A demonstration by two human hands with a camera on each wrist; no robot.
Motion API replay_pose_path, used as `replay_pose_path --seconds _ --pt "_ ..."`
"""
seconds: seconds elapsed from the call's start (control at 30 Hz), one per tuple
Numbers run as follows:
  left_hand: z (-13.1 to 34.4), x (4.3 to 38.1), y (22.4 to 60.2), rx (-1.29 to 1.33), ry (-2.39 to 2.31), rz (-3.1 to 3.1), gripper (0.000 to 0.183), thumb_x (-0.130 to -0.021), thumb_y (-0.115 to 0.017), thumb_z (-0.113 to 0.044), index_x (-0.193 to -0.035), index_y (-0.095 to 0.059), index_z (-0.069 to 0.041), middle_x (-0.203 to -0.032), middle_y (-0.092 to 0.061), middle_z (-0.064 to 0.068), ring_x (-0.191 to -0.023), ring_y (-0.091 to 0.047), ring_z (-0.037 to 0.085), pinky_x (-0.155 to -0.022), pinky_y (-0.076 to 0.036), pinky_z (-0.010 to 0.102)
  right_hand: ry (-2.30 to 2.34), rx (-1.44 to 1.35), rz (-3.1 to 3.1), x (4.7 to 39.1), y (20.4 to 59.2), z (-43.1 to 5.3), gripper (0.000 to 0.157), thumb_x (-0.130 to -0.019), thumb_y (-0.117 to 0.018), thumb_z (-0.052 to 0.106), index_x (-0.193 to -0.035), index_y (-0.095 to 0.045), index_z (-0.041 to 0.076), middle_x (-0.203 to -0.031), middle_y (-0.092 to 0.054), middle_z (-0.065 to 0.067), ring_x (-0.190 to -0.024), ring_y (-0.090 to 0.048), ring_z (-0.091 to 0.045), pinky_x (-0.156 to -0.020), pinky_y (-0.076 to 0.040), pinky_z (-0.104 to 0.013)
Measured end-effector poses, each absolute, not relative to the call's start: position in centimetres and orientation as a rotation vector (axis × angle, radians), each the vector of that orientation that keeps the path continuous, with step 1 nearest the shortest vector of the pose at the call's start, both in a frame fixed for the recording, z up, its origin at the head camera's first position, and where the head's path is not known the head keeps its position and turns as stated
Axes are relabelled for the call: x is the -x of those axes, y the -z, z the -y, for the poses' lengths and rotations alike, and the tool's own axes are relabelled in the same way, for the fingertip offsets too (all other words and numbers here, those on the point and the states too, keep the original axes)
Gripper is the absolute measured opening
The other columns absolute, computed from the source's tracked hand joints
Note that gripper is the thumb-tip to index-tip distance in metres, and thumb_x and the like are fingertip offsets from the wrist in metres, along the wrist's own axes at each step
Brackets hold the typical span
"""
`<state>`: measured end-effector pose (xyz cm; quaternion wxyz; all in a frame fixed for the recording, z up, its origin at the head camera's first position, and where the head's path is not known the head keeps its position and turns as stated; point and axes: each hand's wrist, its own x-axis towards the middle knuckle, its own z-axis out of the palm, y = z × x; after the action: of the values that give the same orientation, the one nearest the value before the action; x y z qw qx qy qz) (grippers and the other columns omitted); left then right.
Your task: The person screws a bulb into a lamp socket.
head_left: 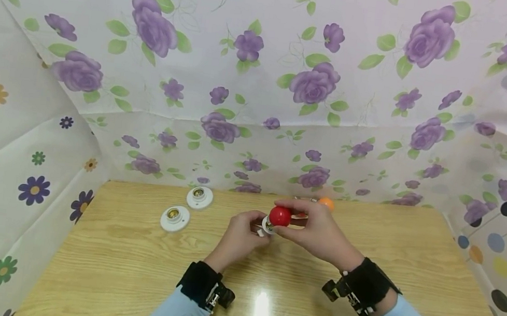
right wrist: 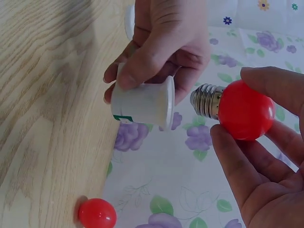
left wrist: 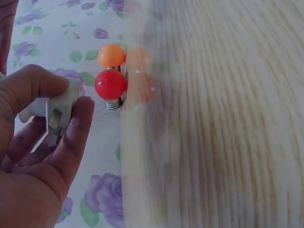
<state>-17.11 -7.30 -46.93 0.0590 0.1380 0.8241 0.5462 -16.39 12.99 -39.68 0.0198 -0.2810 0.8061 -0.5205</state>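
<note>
My left hand [head_left: 242, 237] grips a white plug-in bulb socket [right wrist: 142, 103] over the table, thumb on one side and fingers on the other. Flat metal prongs [left wrist: 54, 119] stick out of the socket's plug end in the left wrist view. Between thumb and fingertips, my right hand [head_left: 317, 233] pinches a round red bulb [right wrist: 247, 110]. The bulb's silver screw base [right wrist: 207, 101] points toward the socket's open rim, with a small gap between them in the right wrist view. Head-on, the red bulb overlaps the socket.
Two white round lamp bases [head_left: 175, 218] with brass-coloured threads stand on the wooden table [head_left: 128, 269] to the left. An orange bulb [head_left: 326, 204] and a second red bulb [left wrist: 110, 84] lie at the back right. Flowered sheeting [head_left: 263, 75] rises behind the table's rear edge.
</note>
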Motion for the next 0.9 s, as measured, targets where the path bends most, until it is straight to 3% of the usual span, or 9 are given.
replay_pose_path --seconds 0.3,0.7,0.9 --pt "7.16 17.13 46.39 -0.455 -1.651 -2.475 0.036 -0.077 -0.074 -0.014 -0.110 -0.062 -0.018 -0.095 -0.063 -0.010 -0.086 -0.059 0.009 -0.073 -0.050 0.025 1.578 0.866 -2.485 16.32 39.93 -13.02 0.047 -0.076 -0.076 0.013 -0.120 -0.059 0.021 -0.113 -0.055 0.003 -0.100 -0.056 -0.013 -0.076 -0.050 -0.030" --pt "6.81 17.13 45.91 -0.523 -1.596 -2.519 0.041 -0.073 -0.079 -0.017 -0.111 -0.063 -0.021 -0.097 -0.062 -0.011 -0.088 -0.058 0.007 -0.074 -0.049 0.025 1.459 0.931 -2.568 16.54 40.24 -13.06 0.046 -0.079 -0.075 0.020 -0.122 -0.060 0.022 -0.108 -0.057 0.006 -0.097 -0.056 -0.008 -0.075 -0.051 -0.032" --pt "6.93 17.08 46.15 -0.540 -1.568 -2.582 0.040 -0.073 -0.078 -0.014 -0.110 -0.065 -0.021 -0.100 -0.062 -0.012 -0.091 -0.058 0.005 -0.074 -0.048 0.022 1.435 0.880 -2.593 16.62 40.48 -13.22 0.047 -0.077 -0.076 0.023 -0.122 -0.061 0.019 -0.106 -0.055 0.004 -0.095 -0.057 -0.009 -0.072 -0.050 -0.024"
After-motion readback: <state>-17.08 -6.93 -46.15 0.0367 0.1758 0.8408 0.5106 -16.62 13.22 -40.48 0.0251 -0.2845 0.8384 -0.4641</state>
